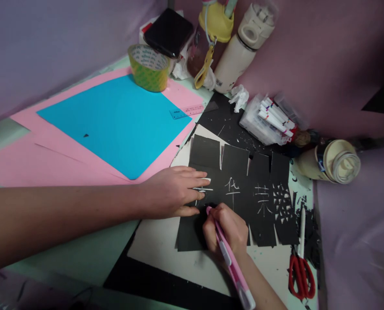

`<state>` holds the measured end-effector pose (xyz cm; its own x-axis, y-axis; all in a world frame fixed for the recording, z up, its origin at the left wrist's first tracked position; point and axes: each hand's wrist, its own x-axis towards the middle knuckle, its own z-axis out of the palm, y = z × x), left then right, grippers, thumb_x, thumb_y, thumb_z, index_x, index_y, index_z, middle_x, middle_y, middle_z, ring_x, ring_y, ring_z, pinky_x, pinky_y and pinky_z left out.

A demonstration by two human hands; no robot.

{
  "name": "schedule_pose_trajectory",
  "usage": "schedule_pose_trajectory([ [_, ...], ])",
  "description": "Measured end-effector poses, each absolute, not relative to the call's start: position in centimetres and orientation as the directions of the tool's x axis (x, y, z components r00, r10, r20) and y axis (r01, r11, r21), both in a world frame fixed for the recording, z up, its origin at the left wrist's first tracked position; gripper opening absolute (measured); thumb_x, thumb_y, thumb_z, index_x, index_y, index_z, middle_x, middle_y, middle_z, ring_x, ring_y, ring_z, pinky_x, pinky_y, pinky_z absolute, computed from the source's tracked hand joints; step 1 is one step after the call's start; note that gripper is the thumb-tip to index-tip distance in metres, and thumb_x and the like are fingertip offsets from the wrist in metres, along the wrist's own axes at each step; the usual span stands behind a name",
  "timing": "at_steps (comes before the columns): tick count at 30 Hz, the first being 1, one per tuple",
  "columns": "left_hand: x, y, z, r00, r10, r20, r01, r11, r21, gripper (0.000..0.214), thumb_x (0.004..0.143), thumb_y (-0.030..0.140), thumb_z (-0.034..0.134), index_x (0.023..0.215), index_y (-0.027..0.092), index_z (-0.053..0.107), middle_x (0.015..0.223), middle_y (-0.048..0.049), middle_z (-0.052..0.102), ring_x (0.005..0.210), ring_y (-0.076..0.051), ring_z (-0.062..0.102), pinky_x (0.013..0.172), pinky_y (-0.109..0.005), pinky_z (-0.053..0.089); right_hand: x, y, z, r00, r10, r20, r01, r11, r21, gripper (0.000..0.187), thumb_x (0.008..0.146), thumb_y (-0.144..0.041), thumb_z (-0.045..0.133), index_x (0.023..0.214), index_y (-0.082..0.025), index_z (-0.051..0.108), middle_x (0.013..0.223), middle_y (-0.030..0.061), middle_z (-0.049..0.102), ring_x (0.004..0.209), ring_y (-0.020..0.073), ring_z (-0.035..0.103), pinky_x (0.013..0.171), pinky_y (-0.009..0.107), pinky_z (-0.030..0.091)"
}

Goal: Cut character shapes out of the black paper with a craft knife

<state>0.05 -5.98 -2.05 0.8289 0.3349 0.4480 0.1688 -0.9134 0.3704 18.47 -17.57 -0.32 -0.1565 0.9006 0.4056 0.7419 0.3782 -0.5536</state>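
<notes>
My left hand (175, 191) lies with its fingers spread on black paper (195, 232), pressing the leftmost part, where white strokes show between the fingers. In my right hand (227, 232) is a pink pen-shaped tool (232, 262), its front end pointing at the black paper just right of my left fingertips; the very tip is too dark to make out. The paper has slits at its top and bottom edges. White-lined characters mark its middle, and small white triangles form a pattern on the right. Beneath it lies a whitish board (159, 241).
Red-handled scissors (301, 275) lie at the right among black scraps. A blue sheet (114, 125) rests on pink paper (4, 163), with a tape roll (149, 69) and ruler (187, 111). Behind stand a white bottle (235, 60), marker box (266, 120) and beige cup (327, 161).
</notes>
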Motion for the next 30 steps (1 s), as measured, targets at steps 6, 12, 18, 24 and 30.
schedule_pose_trajectory([
  [6, 0.11, -6.03, -1.97, 0.827, 0.344, 0.446, 0.177, -0.911, 0.373, 0.026, 0.088, 0.039, 0.066, 0.103, 0.019, 0.073, 0.13, -0.0065, 0.065, 0.125, -0.026, 0.059, 0.103, -0.039, 0.046, 18.29, -17.72, -0.34, -0.121, 0.895, 0.43, 0.751, 0.365, -0.55, 0.021, 0.081, 0.002, 0.056, 0.08, -0.019, 0.054, 0.065, -0.0032, 0.045, 0.053, 0.0086, 0.043, 0.051, 0.022, 0.038],
  [12, 0.06, -6.04, -2.01, 0.823, 0.338, 0.456, 0.171, -0.914, 0.369, 0.026, 0.088, 0.04, 0.066, 0.103, 0.019, 0.073, 0.129, -0.0065, 0.066, 0.124, -0.026, 0.059, 0.103, -0.039, 0.047, 18.23, -17.36, -0.64, -0.11, 0.879, 0.464, 0.772, 0.37, -0.516, 0.017, 0.083, -0.001, 0.059, 0.086, -0.018, 0.057, 0.067, -0.0024, 0.051, 0.054, 0.0082, 0.049, 0.053, 0.02, 0.043],
  [18, 0.1, -6.12, -1.93, 0.821, 0.348, 0.452, 0.172, -0.907, 0.385, 0.025, 0.088, 0.037, 0.067, 0.103, 0.018, 0.073, 0.129, -0.0074, 0.066, 0.124, -0.027, 0.059, 0.104, -0.042, 0.046, 17.85, -16.97, -0.95, -0.07, 0.873, 0.482, 0.816, 0.328, -0.476, 0.014, 0.086, -0.004, 0.059, 0.088, -0.018, 0.06, 0.066, -0.0017, 0.054, 0.055, 0.0091, 0.053, 0.054, 0.02, 0.045],
  [24, 0.07, -6.17, -1.84, 0.83, 0.353, 0.433, 0.19, -0.907, 0.376, 0.026, 0.09, 0.037, 0.063, 0.106, 0.019, 0.072, 0.13, -0.0071, 0.065, 0.125, -0.027, 0.058, 0.105, -0.042, 0.046, 17.74, -16.86, -0.99, -0.071, 0.875, 0.478, 0.826, 0.32, -0.464, 0.014, 0.087, -0.005, 0.058, 0.09, -0.019, 0.061, 0.068, -0.001, 0.057, 0.057, 0.0094, 0.056, 0.057, 0.02, 0.047],
  [30, 0.09, -6.19, -1.88, 0.829, 0.351, 0.436, 0.19, -0.909, 0.37, 0.026, 0.09, 0.036, 0.062, 0.105, 0.018, 0.072, 0.129, -0.0069, 0.066, 0.125, -0.027, 0.058, 0.105, -0.042, 0.046, 17.75, -16.77, -1.07, -0.068, 0.88, 0.469, 0.833, 0.309, -0.459, 0.014, 0.088, -0.006, 0.057, 0.09, -0.019, 0.061, 0.067, -0.0014, 0.057, 0.057, 0.0092, 0.055, 0.057, 0.02, 0.046],
])
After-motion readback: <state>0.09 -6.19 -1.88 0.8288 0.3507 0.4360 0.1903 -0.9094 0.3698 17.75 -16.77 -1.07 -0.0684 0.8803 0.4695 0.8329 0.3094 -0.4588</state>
